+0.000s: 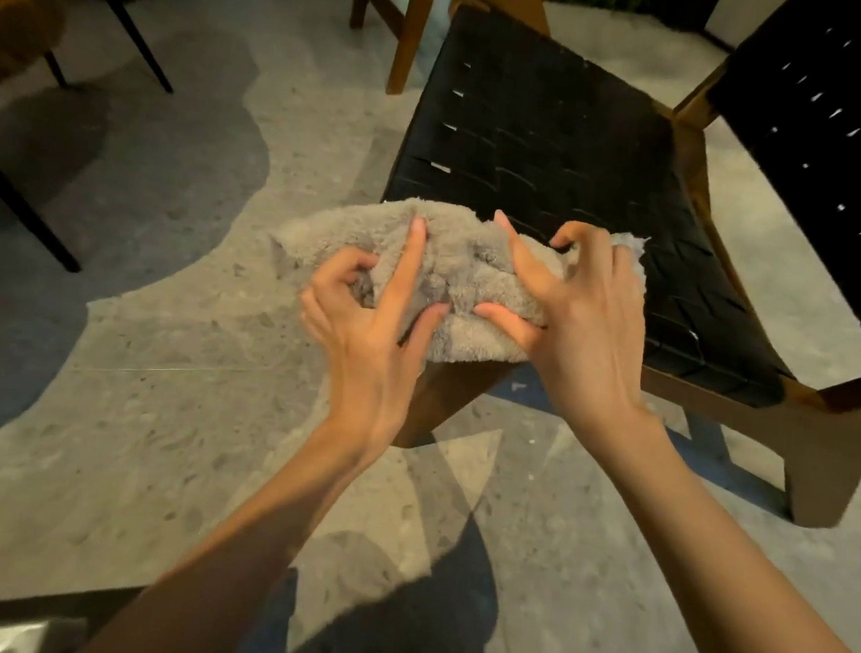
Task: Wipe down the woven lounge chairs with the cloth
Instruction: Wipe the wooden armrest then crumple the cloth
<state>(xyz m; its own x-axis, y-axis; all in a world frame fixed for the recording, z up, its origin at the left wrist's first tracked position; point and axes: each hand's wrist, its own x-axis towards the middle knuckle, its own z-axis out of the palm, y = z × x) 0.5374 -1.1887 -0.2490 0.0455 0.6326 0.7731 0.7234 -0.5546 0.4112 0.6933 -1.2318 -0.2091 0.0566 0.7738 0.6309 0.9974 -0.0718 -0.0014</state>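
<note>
The left hand [372, 321] and right hand [578, 317] both pinch a fluffy grey microfibre cloth [454, 256], bunched at the front edge of the black woven, wood-framed lounge chair [551, 145]. It looks light, soft and limp, so it is probably best gathered into a pad.

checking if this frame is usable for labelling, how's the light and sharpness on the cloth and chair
Head view: warm, dim light; the cloth, left hand and right hand are lit and fairly sharp; the black woven seat is dark, its weave barely readable; hard-edged shadows cross the floor; wide-angle bend toward the edges.
</note>
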